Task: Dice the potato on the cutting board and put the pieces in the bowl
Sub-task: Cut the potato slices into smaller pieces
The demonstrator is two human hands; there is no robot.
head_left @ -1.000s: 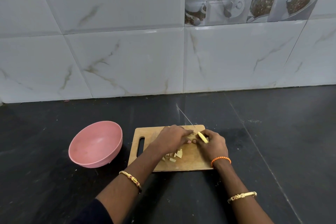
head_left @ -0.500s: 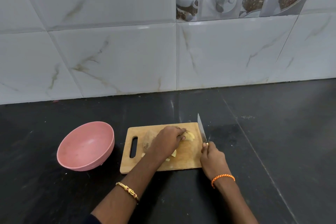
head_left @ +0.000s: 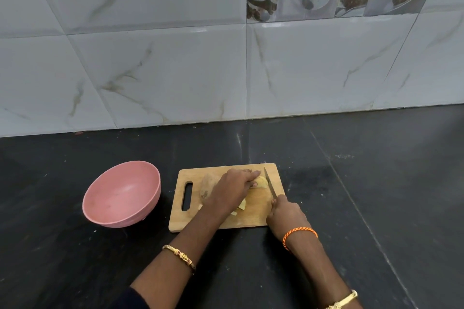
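A wooden cutting board lies on the black counter. My left hand holds a pale yellow potato piece down on the board with its fingertips. My right hand grips the handle of a knife, whose blade stands just right of that piece. Another potato part with brown skin lies behind my left hand. A few cut pieces show under my left wrist. The pink bowl stands left of the board and looks empty.
The black counter stretches to the right and in front of the board. A white marble-tiled wall rises close behind the board and bowl.
My right hand, first beside my left hand over the potato, drew back to the board's right edge. The knife blade now stands next to the piece that my left hand holds.
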